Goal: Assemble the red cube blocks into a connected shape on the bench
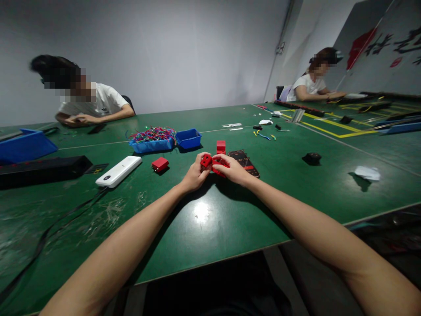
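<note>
Above the green table, my left hand (pixel 195 173) is closed around a small red block with dark holes (pixel 206 161). Touching its right side, my right hand (pixel 232 169) has its fingers closed on another red piece (pixel 219 168), mostly covered by those fingers, so its kind is unclear. Whether the two red pieces are joined cannot be made out. Just behind the hands stands a red part (pixel 221 146). A phone with a lit screen (pixel 245 163) lies beside my right hand. Further left rests a red plug-like box (pixel 160 164) with metal prongs.
A blue bin of coloured wires (pixel 153 145) stands beside a smaller blue bin (pixel 188 139). On the left lie a white power bank (pixel 119 171) with a cable and a black power strip (pixel 42 170). Two people sit across the table. Crumpled white paper (pixel 367 173) lies right.
</note>
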Demonstrator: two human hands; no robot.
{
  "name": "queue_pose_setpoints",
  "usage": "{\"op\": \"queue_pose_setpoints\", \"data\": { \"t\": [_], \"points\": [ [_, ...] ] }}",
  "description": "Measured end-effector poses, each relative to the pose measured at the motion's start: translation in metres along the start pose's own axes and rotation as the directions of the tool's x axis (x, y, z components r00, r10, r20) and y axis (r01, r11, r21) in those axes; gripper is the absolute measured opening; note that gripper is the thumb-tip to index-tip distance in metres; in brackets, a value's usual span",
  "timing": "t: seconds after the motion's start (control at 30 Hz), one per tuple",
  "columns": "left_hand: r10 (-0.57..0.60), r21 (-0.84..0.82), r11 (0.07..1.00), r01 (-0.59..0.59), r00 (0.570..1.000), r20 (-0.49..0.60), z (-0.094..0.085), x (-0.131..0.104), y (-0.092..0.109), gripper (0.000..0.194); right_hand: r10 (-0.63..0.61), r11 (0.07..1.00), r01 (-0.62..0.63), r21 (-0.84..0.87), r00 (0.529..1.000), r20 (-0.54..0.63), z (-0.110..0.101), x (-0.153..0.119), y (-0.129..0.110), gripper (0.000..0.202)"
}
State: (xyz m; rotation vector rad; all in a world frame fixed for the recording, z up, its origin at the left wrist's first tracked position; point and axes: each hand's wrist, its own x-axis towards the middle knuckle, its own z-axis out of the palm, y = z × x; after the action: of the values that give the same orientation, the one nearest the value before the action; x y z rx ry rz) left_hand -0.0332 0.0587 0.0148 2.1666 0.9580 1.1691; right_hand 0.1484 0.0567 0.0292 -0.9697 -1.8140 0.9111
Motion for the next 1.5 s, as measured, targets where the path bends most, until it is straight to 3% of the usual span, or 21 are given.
{"op": "queue_pose_setpoints", "data": {
  "t": [0.17, 0.37, 0.53, 0.7, 0.83, 0.93, 1.13, 1.5],
  "points": [
    [-0.058, -0.092, 0.994, 0.06, 0.998, 0.022, 0.001, 0.001, -0.001, 0.043, -0.031, 0.999, 0.028, 0.044, 0.997, 0.074, -0.002, -0.001, -0.003, 0.037],
    [-0.129, -0.225, 0.965, 0.134, 0.991, 0.038, 0.001, 0.002, -0.002, 0.045, 0.001, 1.0, -0.003, 0.026, 0.997, 0.071, 0.0, -0.002, 0.002, 0.043],
    [-0.175, -0.291, 0.94, 0.177, 0.984, 0.033, 0.002, 0.005, -0.005, 0.045, -0.017, 0.999, 0.016, -0.045, 1.0, -0.02, 0.003, -0.002, 0.005, 0.041],
    [-0.182, -0.299, 0.933, 0.199, 0.98, 0.085, 0.002, 0.007, -0.006, 0.033, -0.056, 0.998, 0.053, -0.041, 0.996, -0.073, 0.006, -0.003, 0.002, 0.039],
    [-0.2, -0.315, 0.926, 0.207, 0.978, 0.056, 0.003, 0.006, -0.004, 0.034, 0.043, 0.998, -0.033, 0.049, 0.975, -0.216, 0.008, -0.001, 0.001, 0.037],
    [-0.187, -0.255, 0.949, 0.184, 0.982, 0.013, 0.004, 0.004, -0.001, 0.036, 0.117, 0.988, -0.08, 0.132, 0.946, -0.303, 0.008, 0.002, 0.0, 0.042],
    [-0.167, -0.037, 0.985, 0.166, 0.986, -0.02, 0.003, -0.001, 0.006, 0.038, 0.059, 0.989, -0.01, 0.148, 0.942, -0.33, 0.005, 0.0, -0.006, 0.047],
    [-0.133, 0.076, 0.988, 0.137, 0.99, -0.053, 0.003, -0.002, 0.005, 0.038, -0.124, 0.992, 0.106, -0.071, 0.939, -0.321, 0.002, -0.003, -0.005, 0.046]
  ]
}}
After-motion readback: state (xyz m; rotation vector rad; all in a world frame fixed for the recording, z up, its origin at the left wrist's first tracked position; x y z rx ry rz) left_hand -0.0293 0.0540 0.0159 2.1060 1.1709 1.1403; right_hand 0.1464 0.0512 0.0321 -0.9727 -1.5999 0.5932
